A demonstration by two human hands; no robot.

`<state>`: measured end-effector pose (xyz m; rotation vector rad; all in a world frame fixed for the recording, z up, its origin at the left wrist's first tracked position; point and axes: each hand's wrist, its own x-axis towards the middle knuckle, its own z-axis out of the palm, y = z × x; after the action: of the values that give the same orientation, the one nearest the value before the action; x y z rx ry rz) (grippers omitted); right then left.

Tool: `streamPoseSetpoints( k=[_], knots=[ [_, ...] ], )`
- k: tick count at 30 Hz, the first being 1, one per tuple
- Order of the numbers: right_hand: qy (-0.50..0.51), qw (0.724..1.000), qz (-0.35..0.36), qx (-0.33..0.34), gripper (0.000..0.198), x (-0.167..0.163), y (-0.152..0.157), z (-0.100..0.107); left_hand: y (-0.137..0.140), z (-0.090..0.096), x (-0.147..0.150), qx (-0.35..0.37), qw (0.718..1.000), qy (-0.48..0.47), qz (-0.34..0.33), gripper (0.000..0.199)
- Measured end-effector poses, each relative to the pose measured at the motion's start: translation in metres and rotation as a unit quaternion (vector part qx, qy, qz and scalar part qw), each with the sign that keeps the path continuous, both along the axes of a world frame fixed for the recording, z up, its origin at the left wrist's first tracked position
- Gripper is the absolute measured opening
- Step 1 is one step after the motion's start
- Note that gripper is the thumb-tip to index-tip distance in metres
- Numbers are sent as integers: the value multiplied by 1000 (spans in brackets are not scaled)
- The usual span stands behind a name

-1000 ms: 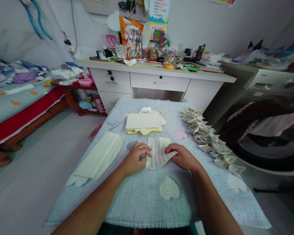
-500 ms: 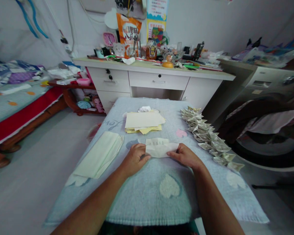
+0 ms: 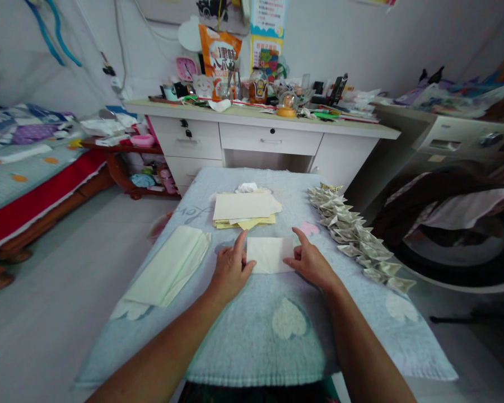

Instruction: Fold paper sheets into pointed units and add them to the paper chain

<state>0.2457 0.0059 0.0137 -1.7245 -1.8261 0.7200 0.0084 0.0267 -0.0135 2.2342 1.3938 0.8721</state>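
A small folded sheet of white paper [image 3: 270, 254] is in front of me on the cloth-covered table, its plain side facing up. My left hand [image 3: 232, 266] grips its left edge, thumb on top and index finger stretched up and away. At the right edge, my right hand [image 3: 311, 263] has its thumb on the paper too, with the index finger raised clear. The other fingers of both hands are curled and partly hidden. Just beyond lies a stack of cream and yellow paper [image 3: 246, 206]. Folded pale green sheets [image 3: 170, 266] lie left of my left hand.
Rows of folded pointed paper pieces [image 3: 353, 229] run along the right side of the blue patterned cloth [image 3: 243, 347]. A crumpled white paper [image 3: 246, 187] sits behind the stack. Beyond are a cluttered white desk [image 3: 273, 137], a washing machine [image 3: 449, 140] and a bed [image 3: 37, 173].
The raised upper part with printed marks no longer shows; the paper now looks flat and plain. Both index fingers have lifted and extended upward, while the thumbs remain at the paper's edges.
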Motion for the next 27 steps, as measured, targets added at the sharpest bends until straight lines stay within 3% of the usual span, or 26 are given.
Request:
streamPoseSetpoints(
  k=[5, 10, 12, 16, 19, 23, 27],
  knots=[
    [-57, 998, 5, 22, 86, -3, 1, -6, -2, 1, -3, 70, 995, 76, -7, 40],
    [-100, 994, 14, 31, 82, -3, 1, -13, -5, 5, 0, 44, 979, 106, -168, 41],
    [-115, 992, 21, 53, 76, -2, 1, -14, -6, 6, 2, 22, 972, 119, -204, 39],
    [-147, 981, 29, 127, 58, -5, 2, -12, -6, 5, 3, 14, 970, 125, -207, 38],
    [-146, 979, 55, 131, 47, -9, 2, -8, -4, 0, 2, 27, 972, 108, -208, 38],
    [-134, 976, 132, 114, 57, -16, -1, -4, 1, -7, 1, 64, 974, 69, -205, 35],
    [-132, 972, 152, 122, 60, -17, -2, -7, 5, -3, 0, 90, 974, 44, -205, 27]
  ],
)
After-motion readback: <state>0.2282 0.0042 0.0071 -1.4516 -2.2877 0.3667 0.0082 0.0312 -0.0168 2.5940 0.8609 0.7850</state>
